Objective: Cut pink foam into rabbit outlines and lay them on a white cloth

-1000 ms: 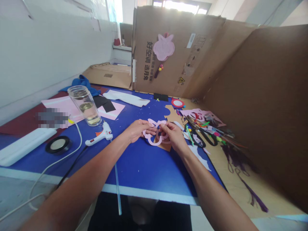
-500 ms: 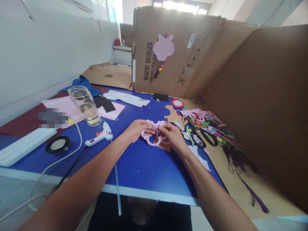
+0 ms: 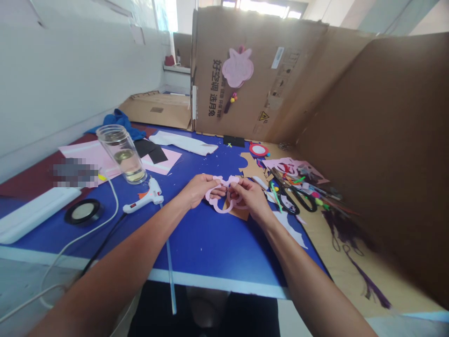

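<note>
Both hands hold a pink cut-out frame (image 3: pixel 218 206) with rounded lobes, just above the blue table (image 3: pixel 196 238). My left hand (image 3: pixel 199 189) pinches its left side, fingers closed on the rim. My right hand (image 3: pixel 250 196) grips the right side, fingers curled through the opening. Under the frame lies a brown cardboard piece (image 3: pixel 239 214). A white glue gun (image 3: pixel 143 200) lies to the left of my left hand, with a clear glue stick (image 3: pixel 169 262) running toward the table's near edge.
A glass jar (image 3: pixel 122 153) with liquid stands left, near pink sheets (image 3: pixel 91 154) and a black tape roll (image 3: pixel 83 211). Scissors (image 3: pixel 293 196) and coloured scraps lie to the right. Tall cardboard walls (image 3: pixel 351 107) enclose the back and right, one bearing a pink cut-out (image 3: pixel 238 68).
The pink frame has shifted slightly left and down between my fingers. Both hands stay in nearly the same place.
</note>
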Action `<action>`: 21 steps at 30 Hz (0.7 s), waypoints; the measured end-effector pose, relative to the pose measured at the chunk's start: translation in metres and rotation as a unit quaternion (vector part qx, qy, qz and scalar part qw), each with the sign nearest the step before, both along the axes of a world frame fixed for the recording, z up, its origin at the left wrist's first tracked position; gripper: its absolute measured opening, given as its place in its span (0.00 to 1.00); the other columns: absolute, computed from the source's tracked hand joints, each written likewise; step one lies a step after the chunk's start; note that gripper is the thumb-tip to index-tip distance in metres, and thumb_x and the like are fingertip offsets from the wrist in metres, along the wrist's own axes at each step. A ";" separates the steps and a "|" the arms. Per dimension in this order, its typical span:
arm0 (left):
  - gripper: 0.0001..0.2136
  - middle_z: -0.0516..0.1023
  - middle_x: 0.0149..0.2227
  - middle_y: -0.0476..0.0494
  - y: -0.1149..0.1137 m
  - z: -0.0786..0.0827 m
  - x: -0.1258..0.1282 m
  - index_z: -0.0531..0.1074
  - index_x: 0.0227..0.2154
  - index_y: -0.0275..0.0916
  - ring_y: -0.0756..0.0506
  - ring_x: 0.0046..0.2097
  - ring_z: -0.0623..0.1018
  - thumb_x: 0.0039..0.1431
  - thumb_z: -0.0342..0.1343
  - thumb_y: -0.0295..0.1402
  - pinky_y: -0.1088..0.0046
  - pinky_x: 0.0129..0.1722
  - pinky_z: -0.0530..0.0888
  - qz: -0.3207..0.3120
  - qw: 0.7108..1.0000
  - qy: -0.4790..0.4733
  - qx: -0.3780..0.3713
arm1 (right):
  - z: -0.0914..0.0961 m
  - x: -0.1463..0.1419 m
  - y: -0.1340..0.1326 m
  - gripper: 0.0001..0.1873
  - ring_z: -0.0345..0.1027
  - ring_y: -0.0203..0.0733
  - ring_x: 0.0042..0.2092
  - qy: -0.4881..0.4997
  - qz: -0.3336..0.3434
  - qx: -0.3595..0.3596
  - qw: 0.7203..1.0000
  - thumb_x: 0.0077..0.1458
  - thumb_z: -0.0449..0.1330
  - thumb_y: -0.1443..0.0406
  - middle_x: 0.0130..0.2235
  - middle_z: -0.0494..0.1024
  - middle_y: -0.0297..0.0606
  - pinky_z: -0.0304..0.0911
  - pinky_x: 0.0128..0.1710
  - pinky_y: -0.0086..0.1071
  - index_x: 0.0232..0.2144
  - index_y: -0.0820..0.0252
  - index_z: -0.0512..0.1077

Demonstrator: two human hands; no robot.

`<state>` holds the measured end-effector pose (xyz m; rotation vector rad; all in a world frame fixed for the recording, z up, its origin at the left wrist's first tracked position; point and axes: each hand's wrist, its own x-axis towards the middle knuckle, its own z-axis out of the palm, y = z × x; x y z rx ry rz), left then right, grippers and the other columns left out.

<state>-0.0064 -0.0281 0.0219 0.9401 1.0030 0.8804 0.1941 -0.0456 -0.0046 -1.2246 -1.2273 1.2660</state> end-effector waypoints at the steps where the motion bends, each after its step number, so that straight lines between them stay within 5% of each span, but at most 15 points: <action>1: 0.05 0.87 0.37 0.31 0.000 0.000 0.000 0.83 0.36 0.30 0.47 0.32 0.86 0.67 0.63 0.26 0.75 0.32 0.80 -0.004 1.000 0.000 0.001 | -0.001 0.000 0.001 0.26 0.67 0.37 0.26 0.005 0.000 0.006 1.000 0.47 0.75 0.43 0.26 0.78 0.34 0.61 0.23 0.29 0.29 0.57 0.78; 9: 0.07 0.87 0.37 0.31 0.001 -0.005 0.000 0.84 0.36 0.30 0.46 0.32 0.85 0.62 0.70 0.31 0.74 0.33 0.81 -0.025 1.000 -0.004 0.015 | -0.005 0.001 0.002 0.26 0.65 0.37 0.25 0.005 -0.007 0.016 1.000 0.47 0.75 0.42 0.25 0.76 0.34 0.60 0.23 0.29 0.28 0.57 0.76; 21: 0.06 0.87 0.35 0.31 0.001 -0.003 0.002 0.84 0.35 0.30 0.47 0.30 0.85 0.65 0.66 0.29 0.74 0.32 0.81 -0.010 1.000 0.019 0.007 | -0.002 -0.002 0.000 0.28 0.63 0.37 0.24 0.002 0.006 -0.006 1.000 0.46 0.74 0.40 0.25 0.75 0.34 0.56 0.21 0.29 0.29 0.57 0.76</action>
